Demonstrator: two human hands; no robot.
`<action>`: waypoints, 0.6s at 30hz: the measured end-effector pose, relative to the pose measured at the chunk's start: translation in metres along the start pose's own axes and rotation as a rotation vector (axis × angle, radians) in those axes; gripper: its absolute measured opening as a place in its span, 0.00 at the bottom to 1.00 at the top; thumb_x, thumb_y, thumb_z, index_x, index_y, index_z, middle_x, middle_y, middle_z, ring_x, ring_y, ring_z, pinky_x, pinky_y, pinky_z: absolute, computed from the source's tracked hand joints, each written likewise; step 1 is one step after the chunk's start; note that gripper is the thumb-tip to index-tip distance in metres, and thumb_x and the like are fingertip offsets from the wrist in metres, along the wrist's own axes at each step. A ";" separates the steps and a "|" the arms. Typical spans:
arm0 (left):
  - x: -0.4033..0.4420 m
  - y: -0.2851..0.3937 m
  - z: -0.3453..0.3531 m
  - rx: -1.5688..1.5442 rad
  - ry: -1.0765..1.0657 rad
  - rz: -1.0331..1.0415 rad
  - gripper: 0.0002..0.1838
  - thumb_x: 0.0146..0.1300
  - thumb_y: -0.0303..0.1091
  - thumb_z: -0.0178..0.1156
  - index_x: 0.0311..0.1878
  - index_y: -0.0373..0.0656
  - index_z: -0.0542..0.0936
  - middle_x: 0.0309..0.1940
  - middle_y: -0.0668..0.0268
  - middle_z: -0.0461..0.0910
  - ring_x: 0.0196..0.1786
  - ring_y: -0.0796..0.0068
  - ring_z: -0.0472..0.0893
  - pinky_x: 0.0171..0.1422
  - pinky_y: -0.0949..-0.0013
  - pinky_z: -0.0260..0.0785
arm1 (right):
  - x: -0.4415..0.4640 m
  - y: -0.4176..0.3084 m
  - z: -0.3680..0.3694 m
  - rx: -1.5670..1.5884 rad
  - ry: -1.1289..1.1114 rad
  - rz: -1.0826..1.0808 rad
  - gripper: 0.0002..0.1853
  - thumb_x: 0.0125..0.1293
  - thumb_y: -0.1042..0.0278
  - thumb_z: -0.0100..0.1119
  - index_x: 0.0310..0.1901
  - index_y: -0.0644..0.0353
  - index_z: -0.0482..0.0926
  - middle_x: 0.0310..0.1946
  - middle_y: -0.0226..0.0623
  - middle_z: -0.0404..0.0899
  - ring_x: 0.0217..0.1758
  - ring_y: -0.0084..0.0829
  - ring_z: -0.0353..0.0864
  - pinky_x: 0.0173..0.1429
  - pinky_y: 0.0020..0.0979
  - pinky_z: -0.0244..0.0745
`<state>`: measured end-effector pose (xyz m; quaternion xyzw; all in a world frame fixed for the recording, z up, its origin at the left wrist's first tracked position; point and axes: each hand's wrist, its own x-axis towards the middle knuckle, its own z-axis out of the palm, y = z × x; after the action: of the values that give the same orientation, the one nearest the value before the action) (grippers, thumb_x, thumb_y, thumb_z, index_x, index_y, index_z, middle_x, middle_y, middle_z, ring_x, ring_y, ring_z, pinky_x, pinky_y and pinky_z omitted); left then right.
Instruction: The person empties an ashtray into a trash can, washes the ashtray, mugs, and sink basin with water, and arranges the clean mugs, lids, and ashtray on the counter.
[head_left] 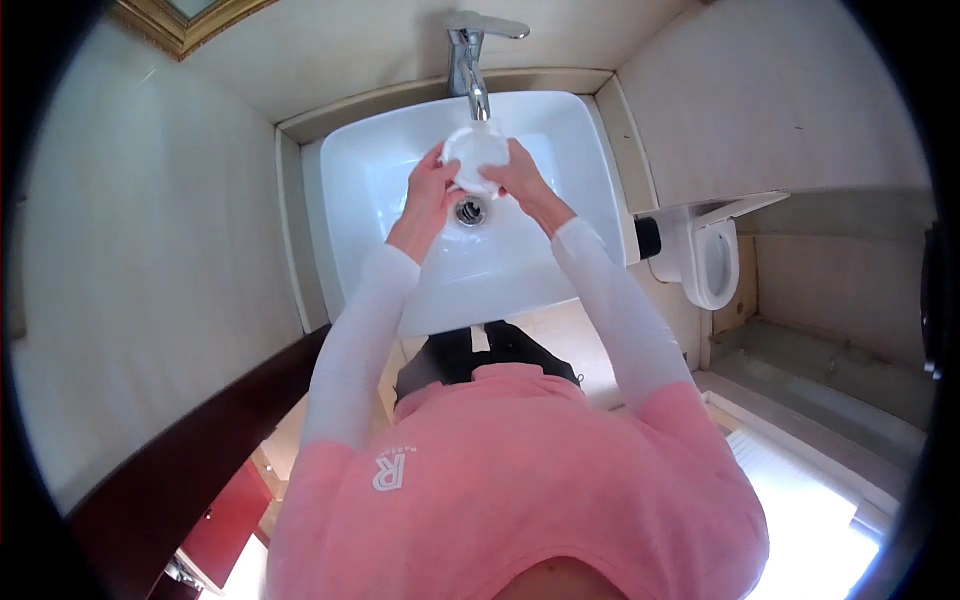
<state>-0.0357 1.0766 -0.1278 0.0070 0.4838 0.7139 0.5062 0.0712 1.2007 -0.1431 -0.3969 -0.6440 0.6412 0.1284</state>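
Observation:
Both my hands grip a small, round white dish (477,158) beneath the faucet (478,100), over the sink (375,270). My left hand (432,190) is closed on its left edge, and my right hand (520,175) on its right edge, with the thumb lying over its face. Whether water is running onto it is hard to make out in the glare. Just below the dish, the metal drain (470,211) shows in the bottom of the basin.
A single lever handle (495,25) tops the faucet. Right of the sink are a black cylinder (648,237) and a white toilet (712,262) with its lid raised. A gold frame (185,30) hangs at the upper left. A red door (225,525) shows at the lower left.

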 end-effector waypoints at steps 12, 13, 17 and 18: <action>-0.007 0.008 0.016 0.144 -0.029 -0.048 0.33 0.63 0.21 0.50 0.71 0.45 0.56 0.60 0.56 0.68 0.55 0.58 0.78 0.50 0.60 0.81 | -0.021 -0.024 -0.002 -0.044 0.079 0.140 0.23 0.58 0.66 0.60 0.52 0.67 0.68 0.36 0.39 0.77 0.32 0.28 0.78 0.25 0.28 0.71; -0.004 0.005 0.016 0.140 -0.043 -0.048 0.31 0.65 0.23 0.48 0.71 0.46 0.55 0.61 0.55 0.67 0.55 0.58 0.78 0.49 0.60 0.81 | -0.027 -0.028 -0.002 -0.045 0.120 0.132 0.22 0.58 0.65 0.59 0.52 0.67 0.68 0.37 0.39 0.77 0.33 0.28 0.78 0.25 0.29 0.71; 0.005 0.006 0.017 0.001 -0.138 -0.193 0.25 0.73 0.42 0.39 0.70 0.49 0.58 0.63 0.57 0.66 0.60 0.51 0.73 0.58 0.47 0.73 | -0.048 -0.036 -0.001 -0.139 0.221 -0.110 0.18 0.62 0.68 0.56 0.52 0.65 0.70 0.42 0.42 0.78 0.38 0.35 0.79 0.35 0.35 0.76; 0.007 0.006 0.020 -0.074 -0.182 -0.245 0.25 0.73 0.47 0.36 0.70 0.50 0.58 0.63 0.58 0.66 0.61 0.50 0.72 0.61 0.43 0.69 | -0.050 -0.029 -0.003 -0.220 0.269 -0.253 0.18 0.62 0.70 0.56 0.52 0.65 0.71 0.43 0.43 0.78 0.40 0.40 0.80 0.39 0.38 0.77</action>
<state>-0.0333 1.0952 -0.1164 -0.0059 0.4065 0.6605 0.6312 0.0955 1.1736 -0.0983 -0.4063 -0.7319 0.4872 0.2487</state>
